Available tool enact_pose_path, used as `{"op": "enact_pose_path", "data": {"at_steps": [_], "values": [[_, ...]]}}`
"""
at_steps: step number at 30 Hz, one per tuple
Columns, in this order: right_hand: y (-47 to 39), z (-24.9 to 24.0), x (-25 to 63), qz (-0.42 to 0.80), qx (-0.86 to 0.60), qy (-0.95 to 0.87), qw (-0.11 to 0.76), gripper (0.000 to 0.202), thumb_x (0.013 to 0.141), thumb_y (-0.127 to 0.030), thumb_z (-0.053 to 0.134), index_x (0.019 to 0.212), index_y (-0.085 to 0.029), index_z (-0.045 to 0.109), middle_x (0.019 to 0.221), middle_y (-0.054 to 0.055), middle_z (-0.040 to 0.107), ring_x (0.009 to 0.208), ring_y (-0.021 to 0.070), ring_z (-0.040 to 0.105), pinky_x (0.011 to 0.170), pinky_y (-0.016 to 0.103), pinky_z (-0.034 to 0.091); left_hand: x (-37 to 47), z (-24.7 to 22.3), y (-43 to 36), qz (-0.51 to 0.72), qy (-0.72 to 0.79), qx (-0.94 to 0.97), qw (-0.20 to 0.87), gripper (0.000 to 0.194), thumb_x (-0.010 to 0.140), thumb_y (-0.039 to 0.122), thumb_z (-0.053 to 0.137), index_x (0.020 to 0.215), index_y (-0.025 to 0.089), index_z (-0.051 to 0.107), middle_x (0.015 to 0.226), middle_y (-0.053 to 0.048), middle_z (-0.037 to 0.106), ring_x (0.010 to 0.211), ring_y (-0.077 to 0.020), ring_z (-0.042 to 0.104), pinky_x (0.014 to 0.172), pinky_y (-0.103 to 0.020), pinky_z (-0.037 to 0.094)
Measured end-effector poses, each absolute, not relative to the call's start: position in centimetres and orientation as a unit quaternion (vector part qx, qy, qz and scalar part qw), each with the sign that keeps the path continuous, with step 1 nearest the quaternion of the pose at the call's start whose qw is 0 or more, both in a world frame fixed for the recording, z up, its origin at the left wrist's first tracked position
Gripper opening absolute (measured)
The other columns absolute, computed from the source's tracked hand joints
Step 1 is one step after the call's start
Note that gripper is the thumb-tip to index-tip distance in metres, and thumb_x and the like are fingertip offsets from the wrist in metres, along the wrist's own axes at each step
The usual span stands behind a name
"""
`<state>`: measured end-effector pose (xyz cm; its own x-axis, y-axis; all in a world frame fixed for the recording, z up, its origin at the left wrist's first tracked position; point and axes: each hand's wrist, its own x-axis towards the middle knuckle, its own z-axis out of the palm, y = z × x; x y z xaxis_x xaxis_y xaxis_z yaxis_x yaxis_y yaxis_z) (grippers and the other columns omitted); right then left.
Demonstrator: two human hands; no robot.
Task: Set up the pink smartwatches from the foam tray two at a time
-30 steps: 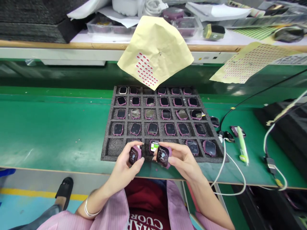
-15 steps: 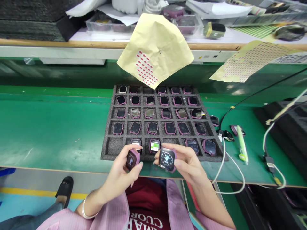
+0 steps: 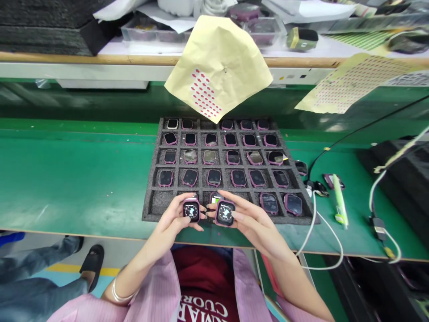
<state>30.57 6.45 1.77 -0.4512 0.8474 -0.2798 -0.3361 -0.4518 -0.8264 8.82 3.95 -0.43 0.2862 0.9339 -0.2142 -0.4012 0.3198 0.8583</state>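
Two watches are being held up at the near edge of a foam tray, both screens glowing with a dial: the left watch [image 3: 191, 210] is showing at nine o'clock of the right watch [image 3: 225, 212], near but not touching. The left hand [image 3: 168, 221] is pinching its watch between thumb and fingers; the right hand [image 3: 257, 219] is gripping the other likewise. From this pair, the foam tray [image 3: 152, 181] is spreading toward twelve o'clock, carrying watches in five rows: five are showing in the farthest, six in each of the next three, at least three in the nearest, perhaps one more behind the left hand. A green-and-white-screened watch [image 3: 215, 199] is glowing behind the right hand's fingertips; the others are mostly looking dark. So two are being handled while, I judge, most are sitting out of hand; how much is done beyond that I cannot tell. Farther out, two yellow sheets are hanging, the middle sheet [image 3: 221, 58] at twelve o'clock, the right sheet [image 3: 355, 85] at two, and one pale green tool [image 3: 339, 201] is lying at three
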Motion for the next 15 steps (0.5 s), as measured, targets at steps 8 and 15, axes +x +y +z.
{"op": "enact_pose_path", "data": {"at_steps": [8,15], "values": [[6.13,1.61,30.08,0.706,-0.391,-0.429,0.406,0.046,0.087,-0.024,0.065,0.132,-0.024,0.054,0.122,0.009,0.066,0.113,0.0270,0.061,0.100,0.045,0.046,9.02,-0.54,3.85,0.465,0.364,0.374,0.715,0.041,0.087,0.015,0.049,0.127,0.023,0.046,0.115,-0.008,0.060,0.104,-0.0253,0.060,0.080,-0.038,0.056],[6.07,1.09,29.89,0.670,-0.397,-0.467,0.418,0.043,0.088,-0.026,0.066,0.129,-0.024,0.056,0.120,0.008,0.067,0.106,0.0250,0.065,0.097,0.041,0.050,9.18,-0.38,3.94,0.475,0.351,0.372,0.716,0.037,0.089,0.015,0.050,0.125,0.022,0.047,0.114,-0.008,0.062,0.103,-0.0224,0.061,0.079,-0.034,0.057]]}}
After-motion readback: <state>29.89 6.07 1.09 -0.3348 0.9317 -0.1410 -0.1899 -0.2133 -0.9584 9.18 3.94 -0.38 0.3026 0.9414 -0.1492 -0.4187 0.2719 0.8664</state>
